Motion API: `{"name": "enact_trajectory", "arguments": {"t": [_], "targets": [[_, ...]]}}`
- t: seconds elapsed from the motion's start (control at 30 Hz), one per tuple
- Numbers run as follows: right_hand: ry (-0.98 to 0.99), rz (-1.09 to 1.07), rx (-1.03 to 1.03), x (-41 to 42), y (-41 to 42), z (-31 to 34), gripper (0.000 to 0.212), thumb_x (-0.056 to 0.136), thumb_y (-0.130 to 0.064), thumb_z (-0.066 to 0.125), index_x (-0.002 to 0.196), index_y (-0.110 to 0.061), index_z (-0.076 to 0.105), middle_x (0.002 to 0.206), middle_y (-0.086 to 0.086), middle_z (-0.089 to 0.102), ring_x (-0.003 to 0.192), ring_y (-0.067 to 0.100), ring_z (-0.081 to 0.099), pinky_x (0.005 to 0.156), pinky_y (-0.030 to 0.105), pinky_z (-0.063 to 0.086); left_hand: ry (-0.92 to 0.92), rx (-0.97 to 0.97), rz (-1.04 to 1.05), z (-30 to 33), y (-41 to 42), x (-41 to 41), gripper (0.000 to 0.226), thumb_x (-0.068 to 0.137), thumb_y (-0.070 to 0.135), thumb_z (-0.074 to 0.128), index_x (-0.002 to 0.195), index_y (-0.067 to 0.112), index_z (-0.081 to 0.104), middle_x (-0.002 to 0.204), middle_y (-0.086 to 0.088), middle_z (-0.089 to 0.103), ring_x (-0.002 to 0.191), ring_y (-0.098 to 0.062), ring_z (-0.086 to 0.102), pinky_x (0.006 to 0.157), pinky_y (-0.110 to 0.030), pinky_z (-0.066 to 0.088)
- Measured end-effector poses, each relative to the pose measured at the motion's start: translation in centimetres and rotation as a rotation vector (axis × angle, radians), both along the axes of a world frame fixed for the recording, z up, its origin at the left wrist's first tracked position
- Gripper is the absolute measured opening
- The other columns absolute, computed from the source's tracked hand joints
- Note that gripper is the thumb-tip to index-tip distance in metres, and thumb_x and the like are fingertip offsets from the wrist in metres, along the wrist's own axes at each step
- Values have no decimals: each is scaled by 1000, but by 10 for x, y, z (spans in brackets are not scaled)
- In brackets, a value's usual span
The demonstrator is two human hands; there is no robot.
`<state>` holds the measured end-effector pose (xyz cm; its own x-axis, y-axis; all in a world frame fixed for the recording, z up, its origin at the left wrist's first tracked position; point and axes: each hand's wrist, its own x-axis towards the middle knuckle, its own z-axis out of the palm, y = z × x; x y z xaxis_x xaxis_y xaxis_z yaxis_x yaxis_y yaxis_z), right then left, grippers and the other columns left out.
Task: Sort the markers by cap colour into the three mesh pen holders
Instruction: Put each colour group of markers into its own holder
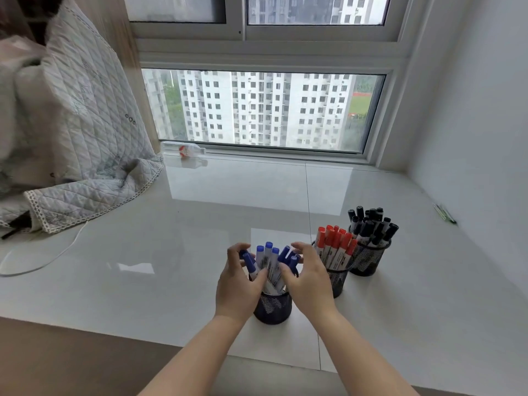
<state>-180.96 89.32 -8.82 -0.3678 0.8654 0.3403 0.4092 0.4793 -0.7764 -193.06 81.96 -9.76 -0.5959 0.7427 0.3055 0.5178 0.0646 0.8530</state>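
Markers with blue caps (268, 257) stand bunched in the nearest holder (273, 307), and both hands are cupped around the bundle: the left hand (238, 284) has its fingers curled round the markers on its side, the thumb lying against the barrels, while the right hand (307, 281) closes in from the other side with its fingers bent over the caps, though whether it truly grips or only steadies them I cannot tell. These markers look light, stiff and smooth, likely to slide against each other, so gathering them by the barrels just below the caps seems the safest hold; the mesh cup is probably light too and could tip if pushed sideways. Just beside it stands the holder of red-capped markers (335, 247), and touching that one, farther right, the holder of black-capped markers (371, 227). Sorting appears all but finished. The hands hide most of the blue holder's rim and the lower barrels, so stray colours inside cannot be ruled out. Far off by the wall lies a thin green object (444, 214), too small to identify; a blanket (74, 132), white cable (43, 262) and bottle (185, 150) sit at the far left.
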Motion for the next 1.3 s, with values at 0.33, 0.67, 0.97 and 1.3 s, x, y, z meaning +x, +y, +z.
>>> {"name": "enact_trajectory", "arguments": {"t": [0.33, 0.67, 0.97, 1.3], "targets": [[-430, 138, 170, -13, 21, 27, 32, 92, -31, 47, 123, -26, 54, 127, -7, 49, 121, 15, 34, 100, 29, 29, 160, -154, 15, 15, 0, -2, 16, 83, 28, 64, 87, 25, 48, 80, 15, 52, 70, -3, 51, 63, -24, 46], [-327, 162, 1, -21, 17, 30, 23, 93, -28, 48, 113, -19, 56, 109, -1, 62, 100, 17, 53, 81, 31, 46, 71, -130, 55, 16, 7, 2, 17, 92, 34, 50, 101, 22, 41, 85, 11, 55, 78, -17, 56, 68, -32, 48], [-432, 114, -73, -21, 10, 38, 21, 93, -23, 45, 112, -14, 51, 111, 5, 57, 98, 23, 54, 75, 30, 42, 395, -297, 18, 26, 9, -5, 24, 93, 42, 42, 103, 24, 55, 97, 6, 58, 83, -20, 59, 66, -29, 45], [-163, 67, -136, -8, 11, 67, 20, 93, -22, 49, 109, -11, 54, 102, 3, 53, 97, 21, 55, 84, 37, 49, 292, -88, 87, 50, 8, -10, 17, 87, 31, 59, 97, 18, 59, 93, 4, 51, 91, -12, 51, 70, -22, 38]]}}
